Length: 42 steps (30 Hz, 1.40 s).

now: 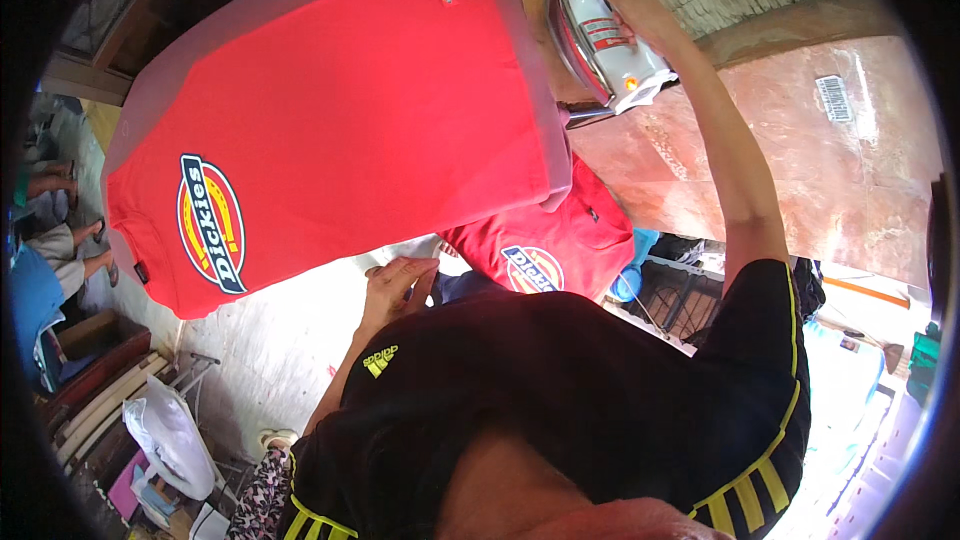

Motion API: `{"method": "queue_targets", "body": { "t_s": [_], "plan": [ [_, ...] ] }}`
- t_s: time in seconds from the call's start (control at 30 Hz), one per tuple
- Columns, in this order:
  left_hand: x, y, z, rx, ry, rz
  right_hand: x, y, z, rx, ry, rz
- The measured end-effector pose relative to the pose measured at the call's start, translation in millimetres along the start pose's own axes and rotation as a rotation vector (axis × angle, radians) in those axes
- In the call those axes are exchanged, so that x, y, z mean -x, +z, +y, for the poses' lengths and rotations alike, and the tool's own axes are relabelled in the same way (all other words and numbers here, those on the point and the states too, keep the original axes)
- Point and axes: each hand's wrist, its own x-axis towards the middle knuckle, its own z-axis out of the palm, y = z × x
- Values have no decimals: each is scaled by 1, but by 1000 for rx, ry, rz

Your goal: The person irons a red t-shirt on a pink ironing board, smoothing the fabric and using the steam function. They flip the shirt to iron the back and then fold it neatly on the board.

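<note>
A white clothes iron stands tilted at the right end of the ironing board, its metal soleplate facing the board and an orange light lit. My right hand is wrapped round its handle. Spread flat over the board lies a red T-shirt, with a printed badge near its left end and a small label at the top right. My left hand is near the board's front edge, fingers curled together; whether anything is in them I cannot make out. A second red T-shirt sits below the board's right end.
A brownish panel with a barcode sticker extends to the right. At the lower left are a white plastic bag and a wooden box. Other people's legs show at the far left, and a patterned trouser leg at the bottom.
</note>
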Motion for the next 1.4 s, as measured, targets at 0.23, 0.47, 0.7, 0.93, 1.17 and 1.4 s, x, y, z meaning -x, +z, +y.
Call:
{"method": "queue_targets", "body": {
  "t_s": [0.23,0.47,0.7,0.93,1.17,1.4],
  "plan": [
    [30,20,-65,693,-599,368,-34,23,53,-52,-104,97],
    [26,10,-114,1167,-608,617,-23,30,57,899,-240,6],
    [31,18,-127,1341,-737,505,-3,-11,70,-37,-112,143],
    [54,23,-98,1318,-776,374,70,21,68,247,-490,700],
    [63,-19,1,1070,-676,270,26,138,-87,216,-942,210],
    [56,-17,-8,1245,-508,316,-89,284,-138,504,-1030,3]
  ]
}}
